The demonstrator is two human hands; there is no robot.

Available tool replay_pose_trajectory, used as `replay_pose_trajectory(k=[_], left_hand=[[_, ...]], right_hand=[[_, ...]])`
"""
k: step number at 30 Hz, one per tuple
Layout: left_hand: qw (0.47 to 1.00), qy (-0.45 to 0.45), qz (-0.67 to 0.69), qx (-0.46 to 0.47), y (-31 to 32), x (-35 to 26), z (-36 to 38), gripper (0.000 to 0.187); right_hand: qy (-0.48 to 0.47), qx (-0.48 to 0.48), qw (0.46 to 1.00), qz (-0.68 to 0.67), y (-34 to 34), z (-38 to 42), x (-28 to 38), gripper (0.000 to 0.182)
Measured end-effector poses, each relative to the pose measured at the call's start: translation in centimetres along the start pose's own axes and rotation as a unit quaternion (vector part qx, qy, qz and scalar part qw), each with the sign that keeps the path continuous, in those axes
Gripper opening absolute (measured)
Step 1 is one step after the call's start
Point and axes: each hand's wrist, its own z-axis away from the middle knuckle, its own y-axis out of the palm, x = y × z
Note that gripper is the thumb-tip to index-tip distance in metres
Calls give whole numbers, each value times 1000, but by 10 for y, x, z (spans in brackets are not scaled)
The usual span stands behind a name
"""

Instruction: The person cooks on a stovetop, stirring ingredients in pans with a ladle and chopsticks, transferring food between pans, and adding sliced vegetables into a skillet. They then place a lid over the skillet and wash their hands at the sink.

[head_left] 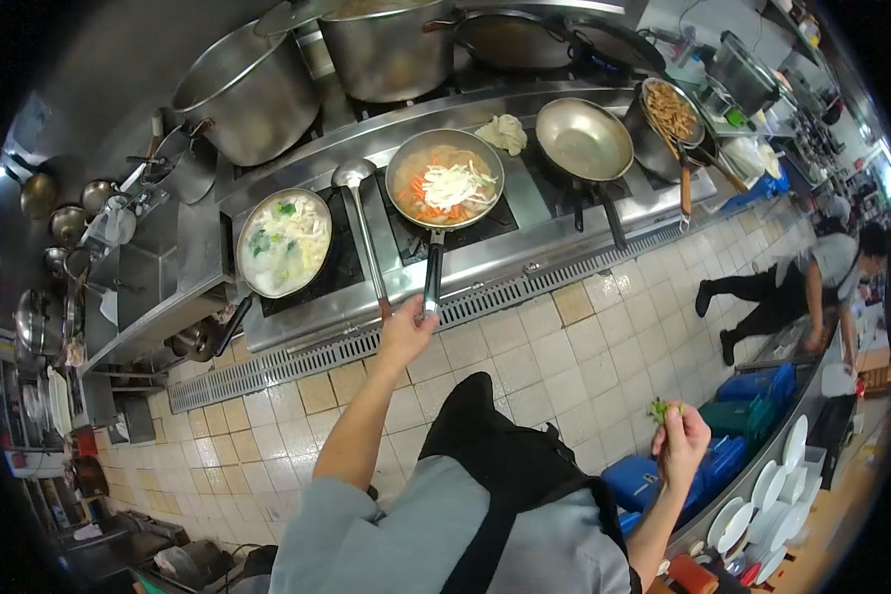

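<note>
My left hand (406,335) is closed at the end of a frying pan's black handle, its thumb by the metal tip. That frying pan (397,194) stands on the stove and holds broth, orange strips and a heap of pale strips. The ladle (364,233) lies to its left, with the handle's end close against my left fingers. Away from the stove, my right hand (683,441) pinches a small bunch of green leaves (657,410). Further left on the stove, a second pan (285,243) contains white, steaming food with green pieces.
Large pots (257,99) stand along the back. To the right are a bare steel pan (584,139), a crumpled cloth (503,134) and a strainer of brown strips (669,109). Blue bins (634,483) and stacked plates (731,525) are behind my right arm. Another person (827,272) bends at the far right.
</note>
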Motion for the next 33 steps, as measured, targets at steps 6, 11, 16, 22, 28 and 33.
replay_pose_trajectory(k=[6,11,16,22,28,33], left_hand=[[991,-101,82,-26,29,-3,-15,64],[973,-129,180,-68,37,4,-19,54],[949,-224,210,-71,27,-30,-6,55],[935,-241,197,-171,14,-51,46,58],[930,-188,82,-305,-56,-103,17,50],[911,10,-171,-375,-173,-200,-129,38]], right_hand=[[-11,124,992,-12,87,-117,10,20],[-1,229,973,-26,153,-196,24,21],[-56,384,921,42,222,-276,48,21],[-104,489,861,92,297,-341,62,22],[-264,539,783,165,371,-373,47,28],[-395,584,664,248,405,-385,20,41]])
